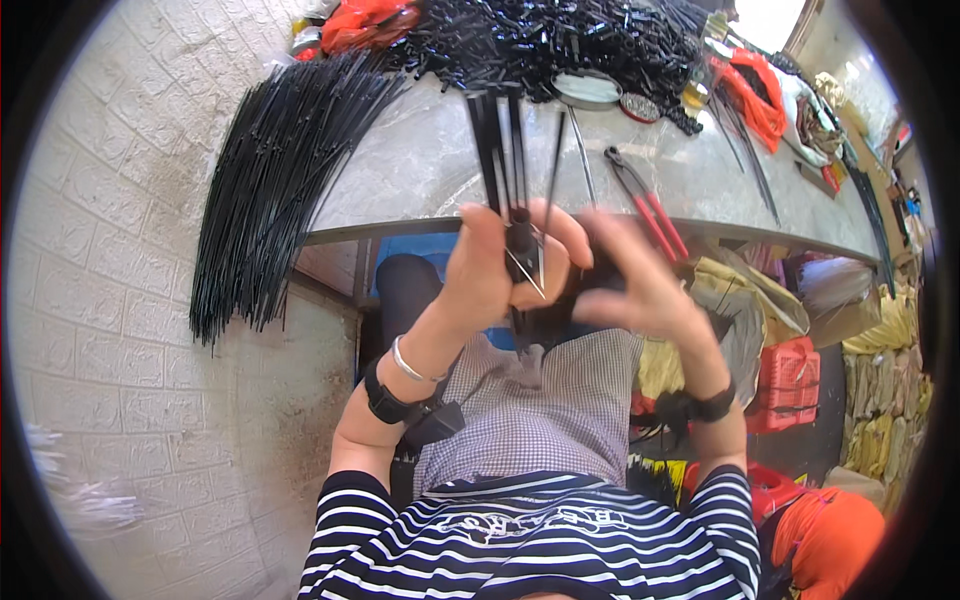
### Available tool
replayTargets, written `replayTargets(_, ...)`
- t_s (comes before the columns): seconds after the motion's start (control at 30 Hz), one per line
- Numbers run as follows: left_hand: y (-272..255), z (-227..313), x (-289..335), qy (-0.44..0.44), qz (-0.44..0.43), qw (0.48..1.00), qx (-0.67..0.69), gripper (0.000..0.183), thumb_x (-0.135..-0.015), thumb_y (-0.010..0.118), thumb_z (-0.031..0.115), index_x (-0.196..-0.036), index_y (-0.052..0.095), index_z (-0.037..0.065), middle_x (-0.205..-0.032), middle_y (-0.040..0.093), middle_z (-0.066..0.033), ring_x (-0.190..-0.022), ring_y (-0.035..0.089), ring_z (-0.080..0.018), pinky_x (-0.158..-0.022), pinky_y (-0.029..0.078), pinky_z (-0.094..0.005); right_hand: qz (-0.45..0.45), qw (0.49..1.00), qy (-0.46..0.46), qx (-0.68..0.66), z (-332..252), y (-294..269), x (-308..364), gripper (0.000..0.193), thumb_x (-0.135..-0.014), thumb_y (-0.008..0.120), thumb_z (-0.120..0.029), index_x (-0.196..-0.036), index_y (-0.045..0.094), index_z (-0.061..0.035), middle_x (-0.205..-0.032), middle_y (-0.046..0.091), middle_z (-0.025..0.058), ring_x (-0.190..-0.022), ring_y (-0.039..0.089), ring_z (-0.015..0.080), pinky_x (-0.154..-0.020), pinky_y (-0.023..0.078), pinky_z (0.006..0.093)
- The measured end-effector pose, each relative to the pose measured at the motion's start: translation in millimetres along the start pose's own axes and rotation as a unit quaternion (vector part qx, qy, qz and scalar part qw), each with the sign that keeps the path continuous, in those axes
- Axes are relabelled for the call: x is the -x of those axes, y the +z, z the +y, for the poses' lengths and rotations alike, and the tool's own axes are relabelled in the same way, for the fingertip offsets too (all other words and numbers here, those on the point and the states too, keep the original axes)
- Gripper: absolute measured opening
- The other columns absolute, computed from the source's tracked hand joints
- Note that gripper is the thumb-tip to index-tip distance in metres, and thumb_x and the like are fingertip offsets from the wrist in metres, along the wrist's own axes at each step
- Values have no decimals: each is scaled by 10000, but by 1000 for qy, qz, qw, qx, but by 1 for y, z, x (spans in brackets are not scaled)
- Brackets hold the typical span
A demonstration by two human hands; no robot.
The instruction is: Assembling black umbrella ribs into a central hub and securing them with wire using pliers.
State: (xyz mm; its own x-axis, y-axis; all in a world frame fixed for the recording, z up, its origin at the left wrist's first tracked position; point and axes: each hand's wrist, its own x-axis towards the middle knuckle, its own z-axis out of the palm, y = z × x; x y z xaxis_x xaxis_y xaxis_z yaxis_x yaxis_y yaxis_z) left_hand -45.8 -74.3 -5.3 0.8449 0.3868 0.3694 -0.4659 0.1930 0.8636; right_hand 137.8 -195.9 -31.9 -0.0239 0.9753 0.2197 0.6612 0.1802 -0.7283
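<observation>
My left hand [478, 262] is closed around a small cluster of thin black rods [497, 150], which point away from me over the table edge. At their near end, between my fingers, sits a dark tubular piece [522, 240] with thin, shiny metal pieces beside it. To the right, my right hand [645, 285] is raised and blurred by motion, its thumb and fingers apart with nothing visible between them. One separate black rod [554, 165] stands out to the right of the cluster; where its near end is held is hard to make out.
A grey stone-like table [420, 180] carries a large sheaf of black rods [270, 170], a heap of dark parts [550, 45], a shallow dish [588, 90], a round red tin [640, 107] and red-handled cutters [650, 205]. A red plastic basket [788, 385] stands below, right.
</observation>
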Motion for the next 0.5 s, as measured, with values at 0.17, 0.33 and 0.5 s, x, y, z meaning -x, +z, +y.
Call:
replayTargets(0.17,13,-16,-10,-61,-98,993,19,1019,-732,257,861,-931,542,-97,-457,370,44,-380,352,-57,-371,285,-223,-198,914,61,-348,-13,65,10,323,-943,558,-215,-1174,568,12,-1150,609,135,-1126,556,207,-997,412,342)
replayTargets(0.33,-10,-53,-4,17,4,999,-36,688,-816,590,-42,-1424,276,34,-885,525,-78,-736,550,-129,-696,482,-264,-101,928,101,-343,19,89,16,230,-965,496,-198,-940,619,-5,-882,660,61,-904,621,166,-860,472,317)
replayTargets(0.5,-10,-46,-6,114,82,983,-117,807,-852,552,-76,-1480,83,118,-1164,553,-208,-944,623,-220,-843,521,-360,-103,913,130,-372,26,91,13,247,-971,518,-242,-962,614,-14,-879,669,64,-894,619,157,-848,478,311)
